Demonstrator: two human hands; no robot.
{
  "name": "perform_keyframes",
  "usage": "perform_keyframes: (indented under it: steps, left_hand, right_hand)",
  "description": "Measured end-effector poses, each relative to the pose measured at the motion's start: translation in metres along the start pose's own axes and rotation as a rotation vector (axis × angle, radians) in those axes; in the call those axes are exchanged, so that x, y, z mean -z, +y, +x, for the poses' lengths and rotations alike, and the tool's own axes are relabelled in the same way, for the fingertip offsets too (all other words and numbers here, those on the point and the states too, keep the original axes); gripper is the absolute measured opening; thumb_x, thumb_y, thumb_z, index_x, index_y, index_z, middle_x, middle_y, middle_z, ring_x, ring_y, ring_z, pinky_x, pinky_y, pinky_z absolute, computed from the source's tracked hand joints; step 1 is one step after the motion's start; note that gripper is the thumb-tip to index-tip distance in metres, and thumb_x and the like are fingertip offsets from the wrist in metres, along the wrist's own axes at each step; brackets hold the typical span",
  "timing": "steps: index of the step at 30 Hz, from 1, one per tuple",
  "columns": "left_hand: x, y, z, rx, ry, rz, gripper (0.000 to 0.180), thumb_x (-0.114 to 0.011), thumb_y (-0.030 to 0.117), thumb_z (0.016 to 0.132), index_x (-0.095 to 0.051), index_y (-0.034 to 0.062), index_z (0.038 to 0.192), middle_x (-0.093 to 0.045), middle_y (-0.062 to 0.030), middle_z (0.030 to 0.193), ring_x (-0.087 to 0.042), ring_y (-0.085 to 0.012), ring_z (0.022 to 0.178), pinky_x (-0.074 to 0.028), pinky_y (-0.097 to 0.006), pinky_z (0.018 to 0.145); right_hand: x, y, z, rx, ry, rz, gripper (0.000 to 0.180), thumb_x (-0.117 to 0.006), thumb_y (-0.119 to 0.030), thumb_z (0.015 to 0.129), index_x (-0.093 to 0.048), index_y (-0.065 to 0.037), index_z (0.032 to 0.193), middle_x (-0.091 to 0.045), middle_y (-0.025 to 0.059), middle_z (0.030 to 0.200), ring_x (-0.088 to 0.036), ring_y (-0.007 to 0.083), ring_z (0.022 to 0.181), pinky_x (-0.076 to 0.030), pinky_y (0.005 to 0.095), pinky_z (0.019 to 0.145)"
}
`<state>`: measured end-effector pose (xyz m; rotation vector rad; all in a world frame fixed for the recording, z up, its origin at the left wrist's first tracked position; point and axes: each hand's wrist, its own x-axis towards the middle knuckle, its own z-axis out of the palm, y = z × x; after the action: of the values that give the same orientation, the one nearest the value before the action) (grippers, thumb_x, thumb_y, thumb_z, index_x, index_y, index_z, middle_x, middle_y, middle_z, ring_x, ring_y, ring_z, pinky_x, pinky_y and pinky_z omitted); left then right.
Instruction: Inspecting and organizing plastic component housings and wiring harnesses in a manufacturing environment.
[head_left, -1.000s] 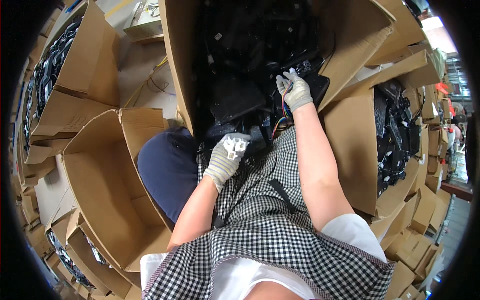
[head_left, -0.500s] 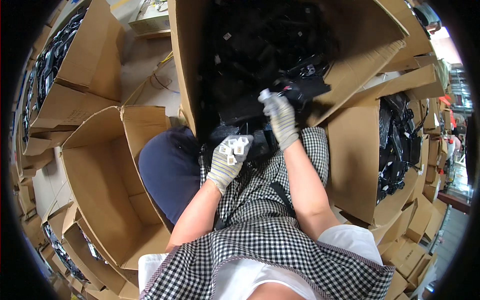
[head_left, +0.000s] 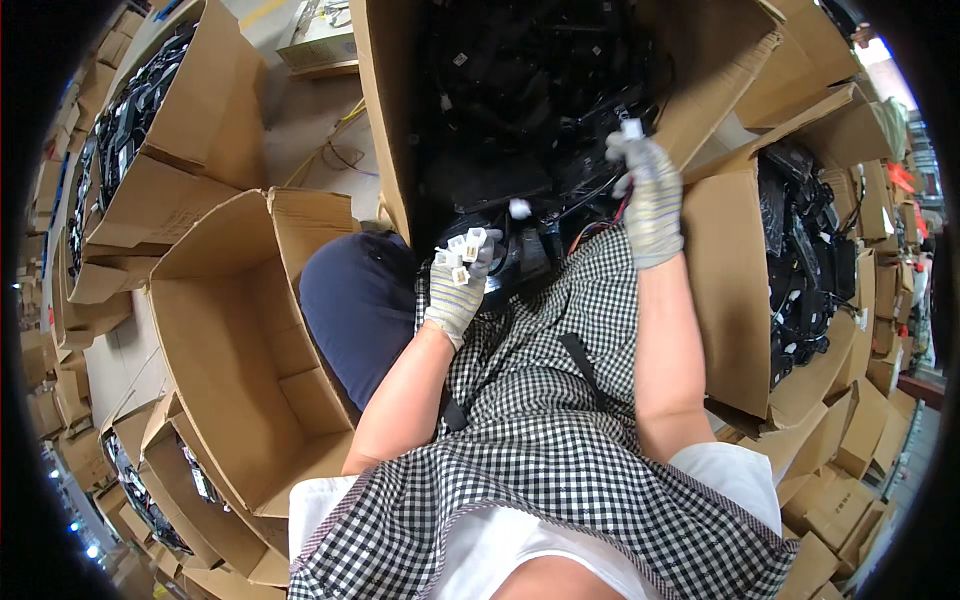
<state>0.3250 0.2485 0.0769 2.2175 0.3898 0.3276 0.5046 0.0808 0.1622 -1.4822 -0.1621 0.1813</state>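
The white plastic connectors (head_left: 462, 252) sit bunched in the gloved left hand (head_left: 458, 290), fingers curled closed around them just above the checked apron (head_left: 540, 400). They look light, stiff and smooth, small enough to slip from a glove, so the surest hold is across their flat sides rather than by the thin wires trailing from them. Farther and to the right, the gloved right hand (head_left: 648, 195) is raised with another small white connector (head_left: 631, 128) pinched at its fingertips, a dark wire hanging from it back toward the heap. That heap is a tangle of black wire harnesses (head_left: 530, 110) filling the large cardboard box (head_left: 385, 130) at the far centre; the wires look limp and prone to snag. An empty open carton (head_left: 240, 330) stands at the near left, and a box of black parts (head_left: 800, 270) stands to the right.
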Motion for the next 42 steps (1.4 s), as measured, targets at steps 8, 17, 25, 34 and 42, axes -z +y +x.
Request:
perform_keyframes:
  steps: [8, 17, 25, 34, 42]
  left_hand:
    - [-0.004, 0.002, -0.005, -0.323, -0.041, 0.132, 0.021, -0.05, 0.015, 0.084, -0.06, 0.0126, 0.103, -0.058, -0.0075, 0.081, -0.058, -0.0245, 0.072, -0.047, -0.038, 0.057]
    - [-0.013, -0.005, -0.007, -0.544, 0.001, 0.099, 0.013, -0.051, 0.014, 0.084, -0.059, 0.0149, 0.094, -0.058, -0.0019, 0.076, -0.055, -0.0204, 0.072, -0.045, -0.033, 0.06]
    - [0.008, 0.023, 0.008, -0.554, 0.025, -0.044, 0.026, -0.064, 0.014, 0.068, -0.066, 0.0096, 0.093, -0.062, -0.0082, 0.071, -0.061, -0.027, 0.069, -0.047, -0.039, 0.062]
    - [0.005, 0.027, -0.014, -0.739, 0.228, 0.314, 0.051, -0.064, 0.024, 0.071, -0.052, 0.0342, 0.12, -0.044, -0.0099, 0.129, -0.048, -0.0298, 0.114, -0.037, -0.047, 0.097]
    - [-0.002, 0.034, -0.007, -0.646, -0.194, -0.026, 0.015, -0.063, 0.008, 0.069, -0.066, 0.0112, 0.083, -0.065, -0.0053, 0.082, -0.062, -0.0262, 0.08, -0.046, -0.039, 0.087]
  right_hand:
    - [-0.064, 0.02, 0.015, -0.151, -0.556, -0.368, 0.026, -0.061, -0.033, 0.089, -0.069, -0.009, 0.098, -0.062, -0.0002, 0.076, -0.042, 0.0017, 0.05, -0.035, 0.018, 0.046]
    - [-0.05, 0.092, -0.039, -0.491, -0.728, 0.035, 0.036, -0.061, -0.036, 0.089, -0.068, -0.003, 0.101, -0.067, 0.0027, 0.086, -0.055, 0.0061, 0.069, -0.044, 0.021, 0.063]
    - [-0.03, 0.04, -0.024, -0.495, -0.511, 0.312, 0.036, -0.062, -0.036, 0.088, -0.066, -0.002, 0.099, -0.066, 0.0052, 0.077, -0.053, 0.0028, 0.053, -0.041, 0.0149, 0.048]
    - [-0.052, 0.065, -0.012, -0.731, -0.372, 0.522, 0.026, -0.064, -0.02, 0.088, -0.063, -0.002, 0.105, -0.066, 0.0088, 0.088, -0.06, 0.0059, 0.07, -0.046, 0.0125, 0.055]
    - [-0.044, 0.077, -0.046, -0.849, -0.426, 0.242, 0.032, -0.067, -0.032, 0.085, -0.065, -0.002, 0.096, -0.063, 0.0042, 0.08, -0.047, 0.0062, 0.053, -0.039, 0.0189, 0.048]
